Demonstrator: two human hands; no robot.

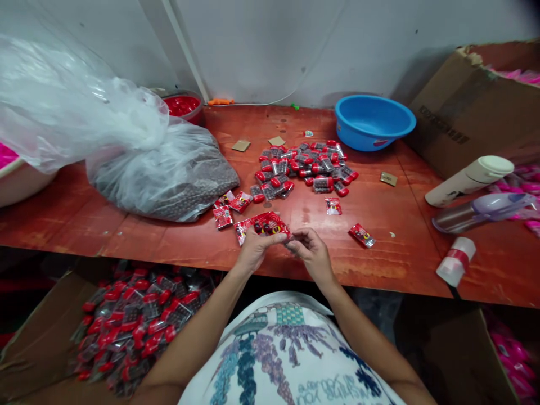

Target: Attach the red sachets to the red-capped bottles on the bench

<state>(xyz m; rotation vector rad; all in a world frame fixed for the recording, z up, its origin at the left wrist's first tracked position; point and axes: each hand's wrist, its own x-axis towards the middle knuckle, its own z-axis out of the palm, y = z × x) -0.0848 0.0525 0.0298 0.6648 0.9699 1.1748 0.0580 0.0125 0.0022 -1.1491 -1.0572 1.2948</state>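
Note:
My left hand is closed on a small stack of printed red packets, held low over the table's front edge. At the right end of that stack, the thumb and fingers of my right hand pinch together on a small greyish thing, mostly hidden by the fingers. More red packets lie to the left of my left hand. Beyond both hands is a heap of small clear containers with red caps, filled with dark beads. Two single packets lie apart to the right.
A plastic bag of dark beads slumps on the left, before a red bowl. A blue basin and a cardboard box stand back right, with a bottle nearer. Below left, a box holds several red-capped containers.

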